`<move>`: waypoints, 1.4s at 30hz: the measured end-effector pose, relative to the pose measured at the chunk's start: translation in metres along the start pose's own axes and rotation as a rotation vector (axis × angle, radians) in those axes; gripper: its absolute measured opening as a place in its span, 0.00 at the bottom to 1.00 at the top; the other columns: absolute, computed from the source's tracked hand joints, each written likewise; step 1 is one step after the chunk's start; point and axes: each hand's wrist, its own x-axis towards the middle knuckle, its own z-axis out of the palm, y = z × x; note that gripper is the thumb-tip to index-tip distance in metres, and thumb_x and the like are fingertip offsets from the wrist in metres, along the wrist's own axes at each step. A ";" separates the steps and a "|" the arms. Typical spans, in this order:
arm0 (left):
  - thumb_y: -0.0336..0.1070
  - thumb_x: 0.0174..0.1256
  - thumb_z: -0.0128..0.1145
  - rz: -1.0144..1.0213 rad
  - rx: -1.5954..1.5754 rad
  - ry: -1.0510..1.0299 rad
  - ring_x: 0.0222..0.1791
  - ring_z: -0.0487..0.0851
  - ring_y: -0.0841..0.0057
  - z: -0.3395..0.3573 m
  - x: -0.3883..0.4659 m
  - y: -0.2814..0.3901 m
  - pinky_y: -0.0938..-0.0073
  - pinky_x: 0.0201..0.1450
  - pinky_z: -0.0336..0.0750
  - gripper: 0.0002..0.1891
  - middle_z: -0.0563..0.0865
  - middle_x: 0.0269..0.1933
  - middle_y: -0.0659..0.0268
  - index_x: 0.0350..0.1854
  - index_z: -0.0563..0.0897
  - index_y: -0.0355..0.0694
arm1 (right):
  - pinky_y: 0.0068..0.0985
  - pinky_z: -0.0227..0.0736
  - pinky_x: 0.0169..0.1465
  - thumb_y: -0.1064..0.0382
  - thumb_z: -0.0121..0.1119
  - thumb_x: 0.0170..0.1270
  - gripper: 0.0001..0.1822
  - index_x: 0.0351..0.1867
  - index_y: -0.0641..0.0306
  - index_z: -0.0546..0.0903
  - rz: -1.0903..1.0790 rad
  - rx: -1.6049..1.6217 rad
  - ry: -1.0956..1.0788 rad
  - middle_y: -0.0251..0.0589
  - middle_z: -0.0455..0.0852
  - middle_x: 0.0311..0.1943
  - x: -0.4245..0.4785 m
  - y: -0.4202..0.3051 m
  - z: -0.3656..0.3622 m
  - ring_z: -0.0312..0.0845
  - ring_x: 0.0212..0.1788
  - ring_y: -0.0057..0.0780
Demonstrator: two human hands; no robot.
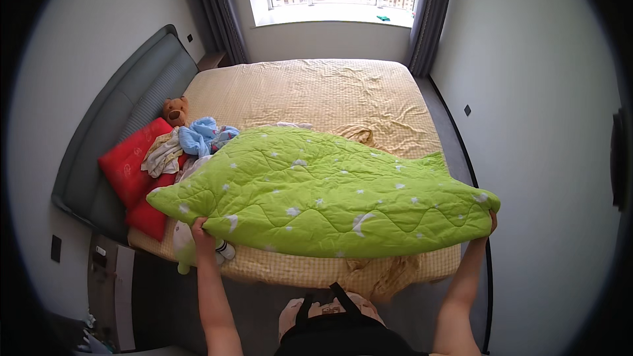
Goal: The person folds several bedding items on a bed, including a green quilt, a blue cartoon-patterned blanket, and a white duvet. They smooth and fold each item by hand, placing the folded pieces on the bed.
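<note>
A green quilt [316,193] with white stars and moons is stretched between my two hands above the near half of a bed. My left hand [200,229] grips its near edge towards the headboard. At the quilt's right end, my right hand [493,222] is closed on the corner, its fingers partly hidden. Under and beyond the quilt lies a yellow checked bed sheet [296,89], wrinkled on the right. Red pillows [133,163], a crumpled cream cloth [163,154] and a light blue cloth [199,136] lie beside the quilt's left end.
A brown teddy bear [175,111] leans by the grey headboard [123,94]. A pale green plush toy [184,247] and white striped socks [226,249] lie near my left forearm. A nightstand [104,282] stands at the lower left. Grey curtains [431,15] flank the window.
</note>
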 end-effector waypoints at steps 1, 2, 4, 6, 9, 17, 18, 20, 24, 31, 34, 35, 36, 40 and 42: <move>0.25 0.53 0.49 -0.185 -0.193 0.064 0.40 0.78 0.69 -0.002 -0.030 -0.045 0.71 0.43 0.73 0.13 0.77 0.42 0.63 0.42 0.75 0.35 | 0.42 0.66 0.55 0.56 0.43 0.55 0.26 0.52 0.73 0.70 0.029 -0.030 0.079 0.54 0.73 0.51 -0.007 0.009 -0.039 0.70 0.52 0.47; 0.25 0.53 0.51 -0.472 -0.489 0.112 0.42 0.77 0.70 0.023 -0.050 -0.057 0.71 0.43 0.73 0.15 0.76 0.43 0.64 0.46 0.73 0.38 | 0.41 0.67 0.54 0.57 0.44 0.54 0.26 0.52 0.73 0.70 0.040 -0.095 0.177 0.53 0.74 0.50 -0.024 0.005 -0.078 0.71 0.51 0.46; 0.25 0.53 0.54 -0.852 -0.696 0.248 0.46 0.75 0.70 0.048 -0.094 -0.080 0.67 0.42 0.73 0.24 0.74 0.46 0.65 0.54 0.67 0.43 | 0.39 0.69 0.53 0.58 0.45 0.53 0.25 0.51 0.72 0.71 0.081 -0.136 0.322 0.52 0.75 0.48 -0.059 0.016 -0.122 0.73 0.49 0.45; 0.27 0.54 0.55 -1.214 -0.449 0.118 0.37 0.75 0.72 0.058 -0.132 -0.100 0.66 0.33 0.73 0.19 0.74 0.42 0.64 0.49 0.68 0.45 | 0.37 0.70 0.52 0.58 0.46 0.53 0.22 0.48 0.70 0.73 0.155 -0.107 0.385 0.49 0.78 0.45 -0.080 0.032 -0.122 0.75 0.46 0.44; 0.29 0.57 0.52 -1.564 -0.288 -0.056 0.30 0.74 0.75 0.057 -0.167 -0.136 0.67 0.25 0.70 0.20 0.74 0.40 0.62 0.53 0.65 0.42 | 0.37 0.70 0.51 0.59 0.47 0.53 0.22 0.49 0.68 0.72 0.263 -0.068 0.434 0.47 0.77 0.46 -0.084 0.052 -0.122 0.74 0.47 0.43; 0.30 0.59 0.50 -1.302 -0.402 0.005 0.34 0.76 0.74 0.082 -0.155 -0.101 0.72 0.32 0.72 0.24 0.76 0.44 0.60 0.59 0.62 0.41 | 0.34 0.71 0.49 0.61 0.48 0.56 0.22 0.52 0.68 0.70 0.372 -0.065 0.282 0.45 0.76 0.45 -0.017 0.142 0.023 0.74 0.45 0.38; 0.30 0.59 0.50 -1.293 -0.409 0.001 0.34 0.76 0.74 0.082 -0.151 -0.096 0.73 0.31 0.72 0.23 0.77 0.44 0.60 0.58 0.63 0.39 | 0.31 0.72 0.46 0.62 0.49 0.55 0.22 0.52 0.68 0.69 0.365 -0.257 0.264 0.44 0.77 0.42 -0.007 0.165 0.041 0.75 0.41 0.35; 0.31 0.60 0.50 -1.282 -0.430 -0.004 0.36 0.77 0.75 0.072 -0.148 -0.094 0.74 0.33 0.72 0.21 0.78 0.43 0.62 0.56 0.64 0.40 | 0.23 0.74 0.36 0.69 0.52 0.52 0.23 0.53 0.68 0.69 0.388 -0.511 0.217 0.39 0.78 0.35 -0.008 0.226 0.130 0.75 0.32 0.26; 0.32 0.61 0.49 -1.242 -0.445 -0.031 0.38 0.79 0.76 0.073 -0.136 -0.095 0.75 0.35 0.73 0.17 0.80 0.41 0.63 0.53 0.68 0.41 | 0.21 0.69 0.43 0.65 0.55 0.47 0.34 0.59 0.71 0.64 0.418 -1.037 -0.264 0.49 0.80 0.41 -0.064 0.357 0.212 0.76 0.38 0.29; 0.41 0.64 0.48 -1.269 -0.495 -0.095 0.39 0.79 0.77 0.067 -0.145 -0.153 0.78 0.37 0.73 0.16 0.80 0.41 0.65 0.51 0.71 0.41 | 0.27 0.70 0.40 0.55 0.60 0.48 0.40 0.65 0.55 0.57 0.827 -1.245 -0.836 0.49 0.79 0.31 -0.192 0.506 0.180 0.77 0.36 0.36; 0.46 0.64 0.47 -1.382 -0.479 -0.187 0.40 0.78 0.77 0.078 -0.160 -0.195 0.76 0.38 0.72 0.20 0.80 0.43 0.65 0.52 0.71 0.38 | 0.29 0.68 0.47 0.49 0.64 0.51 0.45 0.67 0.53 0.51 0.936 -1.146 -0.818 0.47 0.78 0.46 -0.218 0.520 0.153 0.75 0.46 0.34; 0.47 0.64 0.47 -1.421 -0.467 -0.222 0.40 0.78 0.77 0.082 -0.162 -0.208 0.76 0.38 0.72 0.21 0.80 0.43 0.65 0.53 0.70 0.36 | 0.29 0.68 0.47 0.51 0.63 0.51 0.44 0.66 0.55 0.52 0.928 -1.154 -0.762 0.48 0.79 0.45 -0.224 0.521 0.142 0.75 0.46 0.33; 0.52 0.60 0.52 -1.357 -0.489 -0.293 0.46 0.77 0.73 0.081 -0.180 -0.240 0.72 0.45 0.71 0.29 0.79 0.47 0.62 0.56 0.67 0.35 | 0.29 0.68 0.48 0.53 0.63 0.52 0.42 0.66 0.56 0.53 0.923 -1.151 -0.724 0.48 0.79 0.45 -0.230 0.519 0.142 0.75 0.47 0.32; 0.57 0.52 0.57 -1.174 0.162 -0.449 0.53 0.73 0.64 0.116 -0.183 -0.293 0.68 0.52 0.68 0.38 0.74 0.54 0.55 0.59 0.64 0.35 | 0.23 0.68 0.48 0.60 0.60 0.56 0.35 0.63 0.65 0.57 0.931 -1.105 -0.343 0.44 0.81 0.41 -0.231 0.507 0.097 0.76 0.44 0.27; 0.59 0.49 0.59 -1.002 0.339 -0.603 0.56 0.70 0.61 0.135 -0.158 -0.299 0.66 0.55 0.66 0.41 0.71 0.57 0.52 0.60 0.62 0.35 | 0.20 0.69 0.46 0.63 0.58 0.57 0.31 0.61 0.67 0.60 0.886 -1.052 -0.135 0.41 0.82 0.39 -0.230 0.491 0.078 0.76 0.41 0.25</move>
